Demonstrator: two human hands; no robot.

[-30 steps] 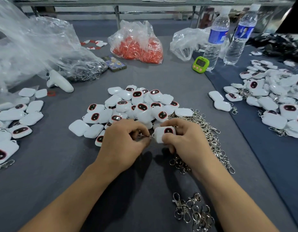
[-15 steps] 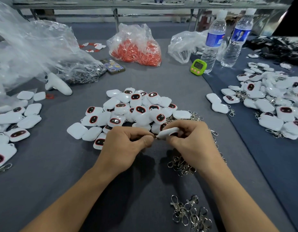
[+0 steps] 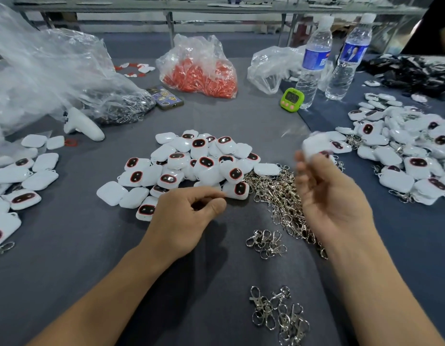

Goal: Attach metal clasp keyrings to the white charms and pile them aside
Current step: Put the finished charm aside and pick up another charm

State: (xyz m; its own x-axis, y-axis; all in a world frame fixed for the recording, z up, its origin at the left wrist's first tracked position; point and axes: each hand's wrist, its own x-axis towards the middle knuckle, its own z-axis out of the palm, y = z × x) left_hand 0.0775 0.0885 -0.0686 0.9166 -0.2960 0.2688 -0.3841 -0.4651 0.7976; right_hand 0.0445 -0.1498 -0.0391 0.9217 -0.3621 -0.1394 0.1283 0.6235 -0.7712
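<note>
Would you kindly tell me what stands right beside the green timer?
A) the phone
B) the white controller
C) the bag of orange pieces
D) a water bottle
D: the green timer sits at the foot of the left-hand water bottle, well clear of the other three.

It was a piecework assembly workshop: a grey-covered work table (image 3: 66, 258) bore heaps of identical white charms (image 3: 191, 166) just beyond the fingers (image 3: 209, 194), loose metal clasps (image 3: 278, 191) between both hands' fingers, bulk bags of parts (image 3: 199, 71) and a green timer (image 3: 292, 99) farther beyond them.
</note>
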